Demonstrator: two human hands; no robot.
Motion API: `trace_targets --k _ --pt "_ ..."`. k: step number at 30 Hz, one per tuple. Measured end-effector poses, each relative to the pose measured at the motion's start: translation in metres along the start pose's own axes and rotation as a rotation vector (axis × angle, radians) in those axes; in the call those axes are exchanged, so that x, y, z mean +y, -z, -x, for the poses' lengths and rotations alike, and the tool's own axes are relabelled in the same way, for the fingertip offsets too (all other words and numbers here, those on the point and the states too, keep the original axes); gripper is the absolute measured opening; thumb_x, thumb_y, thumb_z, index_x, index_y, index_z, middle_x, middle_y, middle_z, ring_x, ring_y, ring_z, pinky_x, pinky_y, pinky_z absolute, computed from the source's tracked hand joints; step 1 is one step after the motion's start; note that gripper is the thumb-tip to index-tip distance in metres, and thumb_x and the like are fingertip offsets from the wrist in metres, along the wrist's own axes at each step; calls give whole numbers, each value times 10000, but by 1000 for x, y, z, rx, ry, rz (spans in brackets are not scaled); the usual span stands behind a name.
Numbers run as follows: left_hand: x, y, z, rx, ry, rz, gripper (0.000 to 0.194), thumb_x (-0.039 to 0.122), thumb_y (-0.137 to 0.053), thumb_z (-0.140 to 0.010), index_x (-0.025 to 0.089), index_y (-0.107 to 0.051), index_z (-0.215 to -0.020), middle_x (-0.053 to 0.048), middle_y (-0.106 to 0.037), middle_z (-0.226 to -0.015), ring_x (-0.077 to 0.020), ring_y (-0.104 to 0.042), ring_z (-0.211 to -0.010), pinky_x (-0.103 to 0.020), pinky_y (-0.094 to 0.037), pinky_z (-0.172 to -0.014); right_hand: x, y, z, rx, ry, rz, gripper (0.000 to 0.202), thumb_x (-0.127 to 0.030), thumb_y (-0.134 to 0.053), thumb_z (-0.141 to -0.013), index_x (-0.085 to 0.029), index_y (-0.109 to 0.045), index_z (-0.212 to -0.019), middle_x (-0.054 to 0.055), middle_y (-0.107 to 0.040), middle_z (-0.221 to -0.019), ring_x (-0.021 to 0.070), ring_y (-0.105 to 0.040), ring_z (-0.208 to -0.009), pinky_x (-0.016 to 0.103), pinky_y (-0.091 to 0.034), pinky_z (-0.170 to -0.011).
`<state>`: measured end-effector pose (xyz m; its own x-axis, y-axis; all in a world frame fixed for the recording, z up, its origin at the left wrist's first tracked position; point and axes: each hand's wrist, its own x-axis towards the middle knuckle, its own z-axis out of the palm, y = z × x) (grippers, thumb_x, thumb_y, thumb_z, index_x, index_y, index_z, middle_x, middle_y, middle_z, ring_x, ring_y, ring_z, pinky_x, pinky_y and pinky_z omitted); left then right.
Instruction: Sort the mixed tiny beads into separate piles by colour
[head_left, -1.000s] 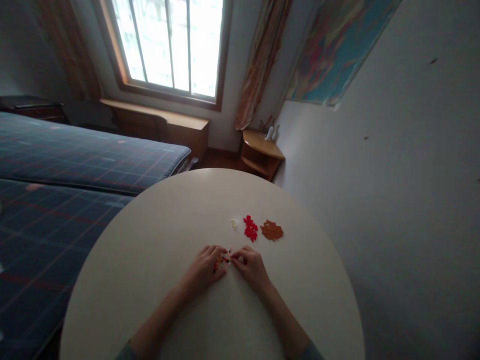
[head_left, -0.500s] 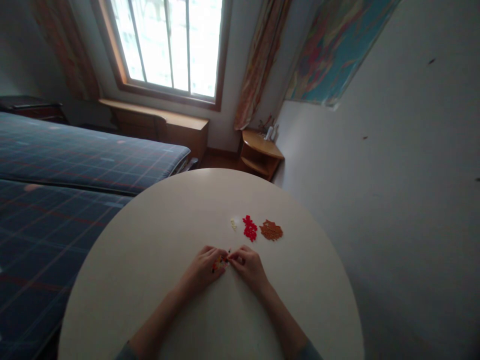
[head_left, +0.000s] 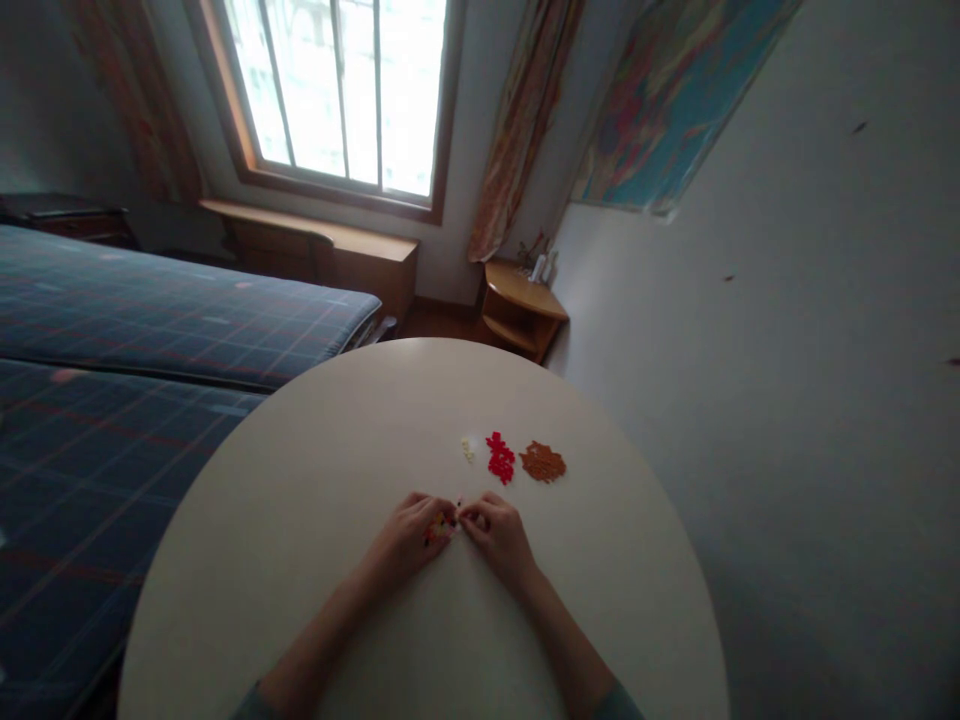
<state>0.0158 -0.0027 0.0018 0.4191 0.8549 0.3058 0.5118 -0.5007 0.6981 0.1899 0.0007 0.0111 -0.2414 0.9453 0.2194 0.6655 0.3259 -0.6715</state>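
Note:
On the round white table [head_left: 322, 480], my left hand [head_left: 415, 530] curls around a small cluster of multicoloured pieces [head_left: 439, 526], red, orange and dark. The fingers of my right hand [head_left: 496, 530] are pinched together at the right edge of that cluster, on a bit too small to make out. Beyond my hands lie a few pale yellow bits [head_left: 467, 450], a pile of small red pieces [head_left: 500, 459] and, to the right of it, a pile of small brown pieces [head_left: 543, 462].
A bed with a dark plaid cover [head_left: 150, 310] stands left of the table. Behind are a low wooden desk [head_left: 367, 240] under a window and a small corner shelf [head_left: 521, 290] with items on top. A white wall [head_left: 787, 350] rises on the right.

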Motion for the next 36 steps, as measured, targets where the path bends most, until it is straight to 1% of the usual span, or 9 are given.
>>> trace_targets --k 5,9,12,14,18,23,28,32,36 --pt "0 0 0 -5 4 0 164 182 -530 -757 195 -558 -917 -38 -635 -895 -189 -507 -885 -302 -435 -782 3 -2 2 98 -13 -19 92 -150 -565 -734 -189 -648 -724 -6 -532 -681 101 -497 -595 201 -399 -573" --pt "-2 -1 0 -2 2 5 159 194 -530 -762 198 -562 -918 -39 -633 -887 -188 -505 -877 -299 -434 -775 6 -1 -1 178 -13 33 113 -185 -528 -770 -181 -632 -727 10 -542 -693 114 -488 -595 221 -406 -575" --pt "-2 -1 0 -8 3 6 153 188 -522 -762 199 -567 -908 -39 -633 -882 -188 -509 -874 -300 -433 -775 11 5 -10 268 1 179 115 -196 -525 -776 -184 -634 -742 34 -547 -738 155 -500 -714 271 -405 -678" --pt "-1 0 0 -13 7 7 163 177 -521 -752 202 -570 -905 -40 -633 -883 -190 -512 -873 -303 -433 -773 14 8 -17 312 1 297 105 -202 -541 -770 -196 -644 -751 50 -551 -816 182 -487 -806 313 -375 -754" --pt "0 2 -1 -26 17 19 183 157 -528 -728 207 -574 -897 -37 -634 -882 -192 -514 -873 -306 -433 -772 17 9 -30 306 -25 437 107 -219 -552 -772 -222 -657 -748 49 -548 -958 203 -452 -912 338 -322 -794" --pt "0 2 -1 -14 16 16 165 150 -531 -729 203 -571 -879 -36 -634 -874 -189 -514 -866 -299 -431 -767 15 3 -39 292 -49 511 69 -226 -589 -751 -238 -657 -744 37 -547 -1021 219 -418 -969 345 -291 -789" --pt "-3 -1 0 -19 11 4 173 135 -526 -727 204 -561 -882 -34 -633 -877 -188 -511 -871 -298 -431 -768 17 -1 -44 292 -17 530 50 -248 -603 -748 -239 -650 -759 41 -556 -995 213 -424 -929 351 -274 -785" --pt "-5 -2 0 -13 9 14 181 141 -523 -731 209 -560 -895 -34 -628 -889 -188 -507 -883 -302 -428 -776 17 -2 -45 285 -29 516 75 -255 -579 -769 -239 -648 -792 46 -556 -975 207 -431 -921 337 -270 -763" --pt "-3 -1 0 -8 1 16 165 148 -523 -733 205 -564 -882 -38 -633 -872 -189 -512 -870 -301 -436 -763 15 -2 -41 302 -3 527 102 -212 -553 -776 -239 -644 -812 38 -592 -926 198 -445 -883 322 -273 -733"
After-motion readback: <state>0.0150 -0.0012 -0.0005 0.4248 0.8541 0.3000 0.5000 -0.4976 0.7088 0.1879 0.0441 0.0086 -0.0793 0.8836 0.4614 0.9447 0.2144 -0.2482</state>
